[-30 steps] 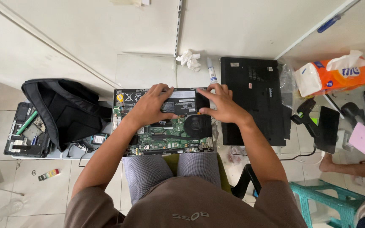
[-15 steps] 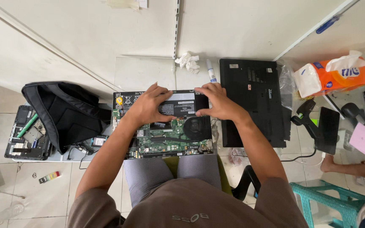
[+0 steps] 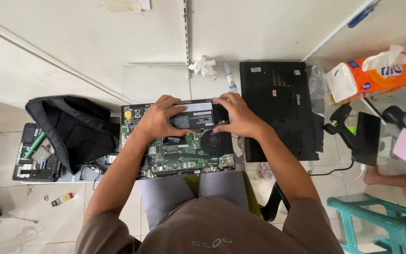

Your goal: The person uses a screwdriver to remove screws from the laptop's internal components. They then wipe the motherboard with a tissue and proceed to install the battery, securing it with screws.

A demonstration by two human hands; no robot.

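An opened laptop (image 3: pixel 179 157) lies on the tiled floor against my knees, its green circuit board and round black fan (image 3: pixel 215 142) exposed. Across its far half sits a flat black battery (image 3: pixel 197 116) with a white label. My left hand (image 3: pixel 158 118) lies flat on the battery's left part, fingers spread towards the far edge. My right hand (image 3: pixel 236 116) presses on the battery's right end, its fingertips on the far edge and thumb near the fan. Both hands rest on the battery without lifting it.
A black laptop bottom cover (image 3: pixel 280 108) lies to the right. A black backpack (image 3: pixel 69 127) and a tray of parts (image 3: pixel 34 155) sit left. An orange tissue pack (image 3: pixel 377 73), a crumpled tissue (image 3: pixel 203 66), a small tube (image 3: pixel 230 79), a teal stool (image 3: pixel 367 218) and another person's foot (image 3: pixel 386 178) are around.
Both hands stay on the battery; the right hand has shifted slightly along its right end. The laptop has not moved.
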